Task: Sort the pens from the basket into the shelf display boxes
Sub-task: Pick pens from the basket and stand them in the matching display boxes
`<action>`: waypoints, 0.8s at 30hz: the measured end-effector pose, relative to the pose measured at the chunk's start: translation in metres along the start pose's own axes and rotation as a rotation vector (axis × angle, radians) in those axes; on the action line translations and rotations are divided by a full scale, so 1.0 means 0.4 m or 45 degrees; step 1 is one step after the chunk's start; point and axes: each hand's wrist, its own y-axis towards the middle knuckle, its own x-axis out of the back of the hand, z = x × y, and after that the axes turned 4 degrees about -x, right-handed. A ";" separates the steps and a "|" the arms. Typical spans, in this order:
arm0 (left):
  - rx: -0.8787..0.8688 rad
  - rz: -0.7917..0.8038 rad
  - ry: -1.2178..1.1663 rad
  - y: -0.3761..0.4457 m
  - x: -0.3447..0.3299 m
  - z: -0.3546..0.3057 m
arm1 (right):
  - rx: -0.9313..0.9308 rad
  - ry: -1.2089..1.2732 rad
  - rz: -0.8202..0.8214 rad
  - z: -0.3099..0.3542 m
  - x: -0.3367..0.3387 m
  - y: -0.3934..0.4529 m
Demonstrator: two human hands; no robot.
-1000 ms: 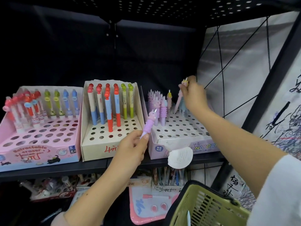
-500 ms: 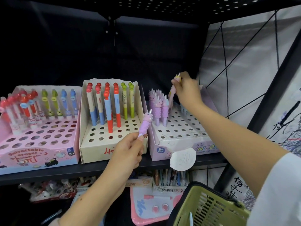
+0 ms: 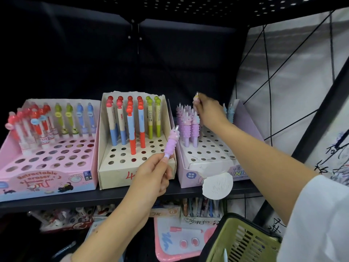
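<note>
My left hand (image 3: 154, 174) holds a purple unicorn pen (image 3: 171, 143) upright in front of the cream display box (image 3: 113, 173). My right hand (image 3: 208, 110) reaches over the back rows of the lilac unicorn display box (image 3: 207, 165) and pinches the pink top of another unicorn pen (image 3: 196, 99), whose lower part is hidden among the standing purple pens (image 3: 188, 129). The olive green basket (image 3: 239, 241) hangs at the lower right, below my right forearm.
A pink eraser-pen display box (image 3: 47, 178) stands at the left of the dark shelf (image 3: 94, 197). A round white tag (image 3: 217, 186) hangs off the shelf edge. Below are more stationery packs and a pink board (image 3: 175, 241). A black frame post (image 3: 311, 129) rises on the right.
My right hand moved left with its pen, from the box's right side to above the purple pen cluster at the back. My left hand stayed roughly in place, still gripping its pen.
</note>
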 end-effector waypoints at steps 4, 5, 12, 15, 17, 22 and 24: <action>-0.020 -0.023 0.041 -0.004 -0.003 -0.001 | -0.062 -0.044 0.203 0.007 0.010 0.012; -0.027 -0.021 0.039 -0.006 -0.002 -0.003 | -0.073 -0.050 0.240 0.009 0.013 0.015; -0.046 -0.035 0.021 -0.026 0.005 -0.021 | -0.195 0.087 0.368 0.012 0.028 0.023; -0.050 -0.044 0.006 -0.034 0.007 -0.028 | -0.186 0.010 0.327 -0.008 0.012 -0.005; -0.055 -0.043 -0.004 -0.037 0.012 -0.030 | -0.168 0.008 0.353 -0.019 -0.002 -0.028; -0.050 -0.029 -0.033 -0.038 0.014 -0.026 | -0.197 0.209 0.205 -0.005 0.007 -0.054; -0.059 -0.022 -0.035 -0.036 0.009 -0.025 | -0.256 0.429 -0.092 0.021 0.036 -0.068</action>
